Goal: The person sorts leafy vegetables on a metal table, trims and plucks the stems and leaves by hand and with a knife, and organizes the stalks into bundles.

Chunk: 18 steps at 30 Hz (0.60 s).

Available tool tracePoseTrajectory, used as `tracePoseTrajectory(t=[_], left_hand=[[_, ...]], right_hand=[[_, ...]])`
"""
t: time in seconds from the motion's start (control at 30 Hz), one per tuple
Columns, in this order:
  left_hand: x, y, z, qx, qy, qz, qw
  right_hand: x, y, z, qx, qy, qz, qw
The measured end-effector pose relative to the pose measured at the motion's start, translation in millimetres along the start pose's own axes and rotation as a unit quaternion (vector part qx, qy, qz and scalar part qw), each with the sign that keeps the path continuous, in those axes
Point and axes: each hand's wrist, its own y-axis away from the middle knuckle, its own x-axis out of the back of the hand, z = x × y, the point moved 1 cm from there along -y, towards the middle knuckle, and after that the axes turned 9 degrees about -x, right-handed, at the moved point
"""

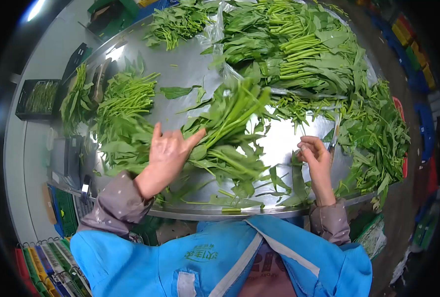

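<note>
My left hand [169, 152] is over the table with its back up, thumb and little finger spread; its middle fingers point down and partly out of sight. Its thumb reaches to a loose bunch of leafy green stems [230, 116], like water spinach, whose upper end is blurred. My right hand [316, 161] is held at the right, with thumb and fingers drawn together in a pinch. Whatever is between those fingertips is too small to make out. A long single leaf [298, 180] hangs or lies just below them; I cannot tell whether it touches.
A large pile of greens [309, 54] lies on clear plastic at the back. More leaves heap over a red crate [399, 111] at the right. Sorted bunches [126, 101] lie at the left of the metal table [180, 64]. A black crate [37, 99] stands beyond.
</note>
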Motion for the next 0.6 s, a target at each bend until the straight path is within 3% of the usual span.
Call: tracePoseTrajectory(t=[0.1, 0.23, 0.3, 0.37, 0.43, 0.6], left_hand=[[-30.8, 4.6, 5.5, -0.057, -0.087, -0.060, 0.993], [-5.4, 0.9, 9.3, -0.040, -0.042, 0.017, 0.998], [-10.8, 1.2, 11.7, -0.044, -0.053, 0.008, 0.998], [-4.2, 0.3, 15.6, -0.058, -0.066, 0.016, 0.996], [1.1, 0.0, 19.7, -0.058, -0.073, 0.020, 0.995], [15.8, -3.3, 26.7, -0.082, -0.070, 0.031, 0.994]], right_hand=[[-8.3, -7.1, -0.5, 0.073, 0.042, -0.028, 0.996], [-24.0, 4.0, -11.1, 0.117, 0.113, -0.006, 0.987], [-34.2, 3.5, -20.5, 0.201, 0.211, 0.020, 0.957], [-44.8, 6.0, -29.2, 0.324, 0.334, 0.022, 0.885], [-62.5, 10.1, -35.9, 0.412, 0.372, 0.036, 0.831], [-93.4, 4.8, -34.7, 0.433, 0.446, -0.024, 0.783]])
